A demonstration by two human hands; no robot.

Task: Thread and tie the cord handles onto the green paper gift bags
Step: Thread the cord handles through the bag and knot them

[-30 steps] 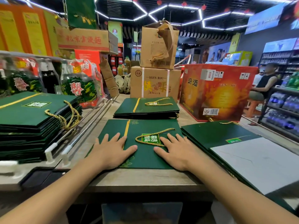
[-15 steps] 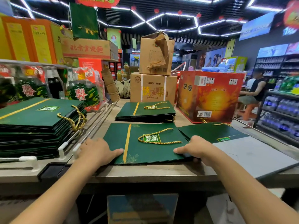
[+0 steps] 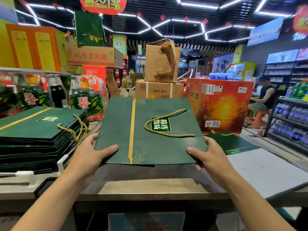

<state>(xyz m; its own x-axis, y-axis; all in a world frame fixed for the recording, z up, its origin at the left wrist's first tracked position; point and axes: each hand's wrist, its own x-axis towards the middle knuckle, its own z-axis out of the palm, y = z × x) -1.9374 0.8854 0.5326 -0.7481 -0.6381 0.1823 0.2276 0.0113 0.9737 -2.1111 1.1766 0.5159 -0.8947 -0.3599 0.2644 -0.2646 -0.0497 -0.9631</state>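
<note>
A flat green paper gift bag [image 3: 160,147] with a vertical gold stripe is lifted off the table, its far edge tilted up. A gold cord handle [image 3: 168,129] lies looped over its white-lettered label. My left hand [image 3: 90,157] grips the bag's near left edge, thumb on top. My right hand [image 3: 210,157] grips the near right edge the same way. A tall stack of finished green bags [image 3: 33,140] with gold cords sits at the left. More flat green bags [image 3: 233,144] lie at the right under a grey sheet [image 3: 263,172].
The wooden table [image 3: 150,189] edge runs just before me. Behind the bag stand cardboard boxes [image 3: 160,75] and a red carton [image 3: 221,105]. Bottled goods in plastic wrap [image 3: 86,97] line the left. A person sits at the far right by the drink shelves [image 3: 293,117].
Both hands went from pressing flat on the bag to gripping its side edges, then lifted it off the table. The raised bag now hides the small stack behind it.
</note>
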